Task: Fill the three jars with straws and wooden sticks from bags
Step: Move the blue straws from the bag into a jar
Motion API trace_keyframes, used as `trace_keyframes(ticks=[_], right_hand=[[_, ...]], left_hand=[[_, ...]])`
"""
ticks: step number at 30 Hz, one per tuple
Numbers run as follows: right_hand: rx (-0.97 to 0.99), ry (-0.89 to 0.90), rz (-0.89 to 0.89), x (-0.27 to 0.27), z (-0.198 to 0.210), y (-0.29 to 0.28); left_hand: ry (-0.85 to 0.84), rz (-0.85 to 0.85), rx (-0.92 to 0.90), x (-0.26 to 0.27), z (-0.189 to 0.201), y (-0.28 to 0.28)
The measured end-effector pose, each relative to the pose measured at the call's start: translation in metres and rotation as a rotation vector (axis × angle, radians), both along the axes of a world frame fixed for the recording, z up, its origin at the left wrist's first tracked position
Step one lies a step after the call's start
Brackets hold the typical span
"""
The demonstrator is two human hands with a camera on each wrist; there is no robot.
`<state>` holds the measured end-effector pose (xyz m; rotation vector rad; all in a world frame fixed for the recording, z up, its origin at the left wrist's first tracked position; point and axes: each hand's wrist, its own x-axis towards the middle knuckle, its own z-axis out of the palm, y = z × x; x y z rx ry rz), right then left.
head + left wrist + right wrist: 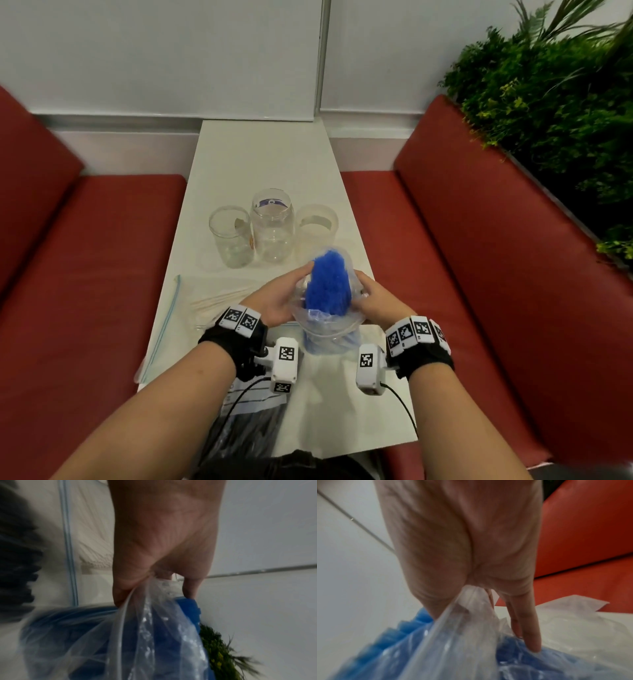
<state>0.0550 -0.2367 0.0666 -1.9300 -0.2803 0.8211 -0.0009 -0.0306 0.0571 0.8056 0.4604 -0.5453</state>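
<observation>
Three clear jars stand in a row mid-table: the left jar [230,236], the taller middle jar [273,224] and the right jar [317,226]; none shows straws or sticks inside. Just in front of them I hold a clear plastic bag [327,322] upright, with a bundle of blue straws [329,284] poking out of its open mouth. My left hand [277,301] pinches the bag's left rim [130,601]. My right hand [375,301] pinches the right rim [467,601]. A zip bag of wooden sticks [212,301] lies flat to the left.
A bag of dark straws [246,431] lies at the near table edge under my left forearm. The narrow white table [267,154] runs to the wall between two red bench seats [85,274]. Green plants [548,102] stand at the far right.
</observation>
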Motion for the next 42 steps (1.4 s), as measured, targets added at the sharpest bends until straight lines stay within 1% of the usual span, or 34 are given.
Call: trace_keyframes(ticks=[3,5,7,8,11,12,13,15,17,18,22,25,27,29,31,34,37,39,42], right_hand=[[0.021,0.076,-0.124,0.001,-0.003,0.001],[-0.006,0.065,-0.179,-0.001,-0.006,0.002],[-0.056,0.051,-0.192,-0.004,-0.013,0.005],[-0.067,0.046,-0.21,-0.007,-0.014,0.005],[-0.11,0.016,-0.223,-0.014,-0.023,0.006],[-0.122,0.018,-0.225,-0.016,-0.025,0.007],[-0.129,0.036,-0.232,-0.018,-0.027,0.007],[-0.159,0.046,-0.229,-0.018,-0.029,0.007],[-0.198,-0.024,-0.196,-0.014,-0.029,0.008],[-0.214,-0.06,-0.202,-0.013,-0.03,0.009],[-0.257,-0.125,-0.315,-0.015,-0.034,0.013],[-0.277,-0.133,-0.349,-0.015,-0.032,0.014],[-0.256,-0.143,-0.384,-0.015,-0.026,0.016],[-0.23,-0.144,-0.388,-0.014,-0.02,0.02],[-0.237,-0.126,-0.376,-0.014,-0.017,0.024],[-0.252,-0.086,-0.432,-0.011,-0.02,0.027],[-0.252,-0.047,-0.489,-0.01,-0.024,0.028],[-0.252,-0.018,-0.513,-0.009,-0.027,0.028],[-0.269,0.011,-0.562,-0.007,-0.028,0.026]], left_hand=[[0.001,0.05,0.137,0.002,-0.004,-0.003],[0.021,0.107,0.136,0.0,-0.009,-0.003],[0.033,0.136,0.15,-0.003,-0.016,-0.003],[0.021,0.137,0.224,-0.002,-0.016,-0.005],[0.007,0.185,0.564,-0.002,-0.022,-0.007],[-0.001,0.197,0.649,-0.002,-0.024,-0.007],[-0.02,0.194,0.708,-0.001,-0.025,-0.007],[-0.084,0.121,0.83,-0.002,-0.023,-0.007],[-0.138,0.046,0.947,-0.002,-0.023,-0.008],[-0.153,0.038,0.983,0.0,-0.025,-0.008],[-0.158,0.069,0.975,-0.002,-0.033,-0.011],[-0.239,0.073,0.931,-0.003,-0.029,-0.009],[-0.281,0.042,0.901,-0.001,-0.019,-0.008],[-0.285,-0.016,0.937,0.002,-0.011,-0.008],[-0.283,-0.02,0.999,0.005,-0.01,-0.01],[-0.248,0.054,1.024,0.005,-0.012,-0.014],[-0.192,0.06,1.046,0.004,-0.022,-0.013],[-0.16,0.039,1.026,0.003,-0.025,-0.011],[-0.14,-0.024,0.943,0.003,-0.02,-0.002]])
